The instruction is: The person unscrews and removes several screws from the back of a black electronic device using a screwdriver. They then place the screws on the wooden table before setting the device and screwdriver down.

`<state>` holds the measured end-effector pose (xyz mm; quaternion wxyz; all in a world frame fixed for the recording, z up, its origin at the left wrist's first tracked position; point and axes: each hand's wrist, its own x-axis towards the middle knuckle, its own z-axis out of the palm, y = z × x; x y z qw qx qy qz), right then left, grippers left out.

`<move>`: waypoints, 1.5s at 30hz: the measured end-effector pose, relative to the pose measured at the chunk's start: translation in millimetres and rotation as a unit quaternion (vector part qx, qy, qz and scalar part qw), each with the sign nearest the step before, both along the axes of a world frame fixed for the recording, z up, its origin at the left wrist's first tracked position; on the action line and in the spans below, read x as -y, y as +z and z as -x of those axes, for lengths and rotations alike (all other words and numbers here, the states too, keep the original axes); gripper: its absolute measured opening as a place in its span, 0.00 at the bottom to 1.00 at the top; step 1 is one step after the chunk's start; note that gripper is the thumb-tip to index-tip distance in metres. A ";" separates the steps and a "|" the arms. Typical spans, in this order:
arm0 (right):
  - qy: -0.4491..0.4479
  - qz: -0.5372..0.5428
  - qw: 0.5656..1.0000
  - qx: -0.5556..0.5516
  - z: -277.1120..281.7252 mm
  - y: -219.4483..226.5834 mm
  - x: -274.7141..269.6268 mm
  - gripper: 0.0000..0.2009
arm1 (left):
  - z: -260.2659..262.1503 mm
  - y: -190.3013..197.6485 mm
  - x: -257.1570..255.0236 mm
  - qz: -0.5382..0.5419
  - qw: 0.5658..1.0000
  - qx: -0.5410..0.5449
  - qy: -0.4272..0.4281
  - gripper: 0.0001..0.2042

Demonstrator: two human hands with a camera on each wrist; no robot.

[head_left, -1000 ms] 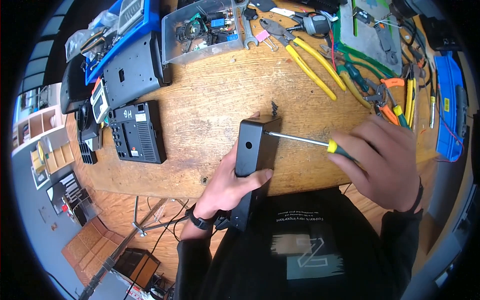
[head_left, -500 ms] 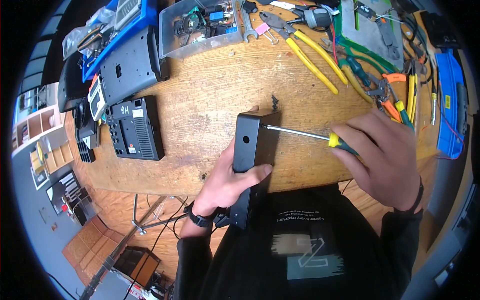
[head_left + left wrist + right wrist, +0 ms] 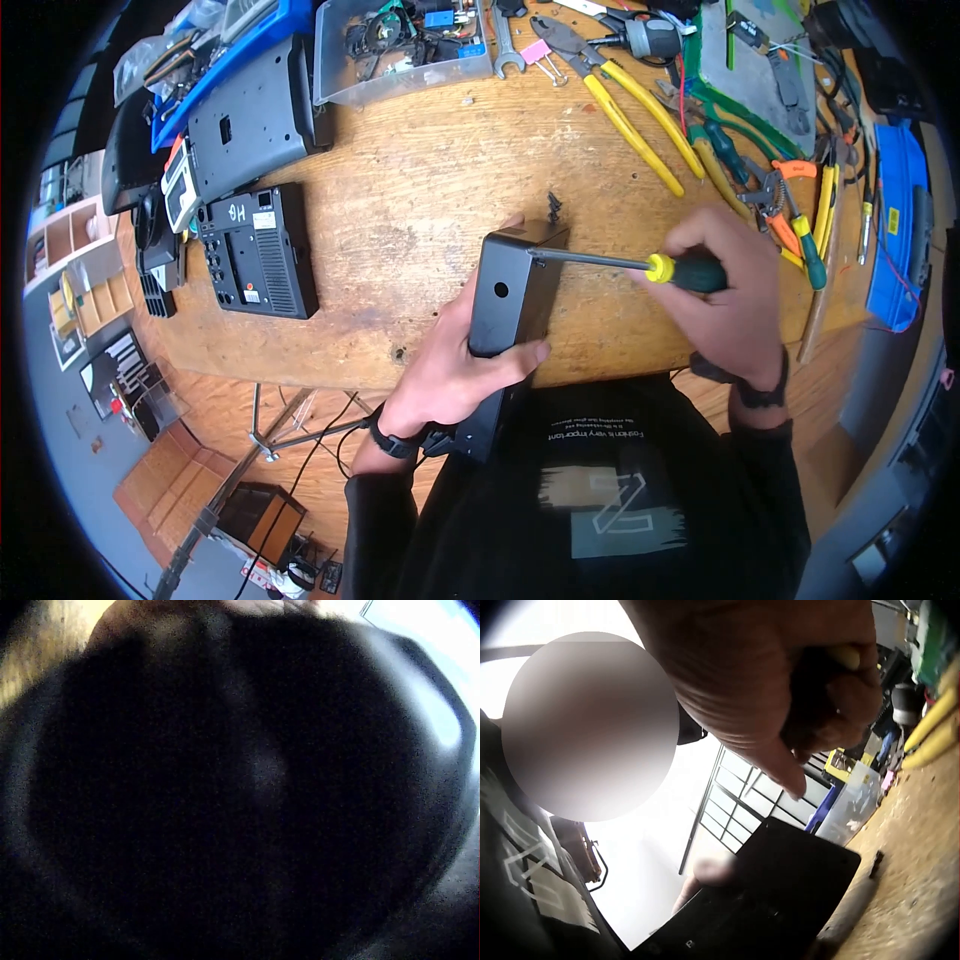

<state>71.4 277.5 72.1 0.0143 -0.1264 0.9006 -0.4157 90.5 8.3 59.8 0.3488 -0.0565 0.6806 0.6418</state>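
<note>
The left hand [image 3: 447,370] grips a long black box [image 3: 505,305], thumb across its side, in the head view; the box stands tilted at the table's front edge. The right hand [image 3: 735,300] holds a screwdriver [image 3: 700,273] with a dark green and yellow handle, its shaft level and its tip at the box's upper corner. Several dark screws [image 3: 554,207] lie just beyond the box. In the right wrist view the right hand [image 3: 780,682] is curled above the black box [image 3: 780,885]. Dark blur fills most of the left wrist view.
A black device [image 3: 262,252] and a larger black panel [image 3: 250,125] lie at the left. Behind are a clear parts bin [image 3: 410,77] and a wrench [image 3: 506,45]. Yellow-handled cutters [image 3: 640,125], pliers and a green-and-yellow screwdriver [image 3: 808,250] lie at the right, near a blue case [image 3: 897,235].
The right hand has turned and shifted left, so more of the screwdriver's handle shows. The tip stays at the box's corner, and the left hand keeps its grip.
</note>
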 end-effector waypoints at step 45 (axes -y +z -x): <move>-0.037 0.292 0.953 0.073 -13.9 -34.0 58.7 0.09 | -9.6 1.2 -7.7 0.095 0.985 -0.112 -0.089 0.52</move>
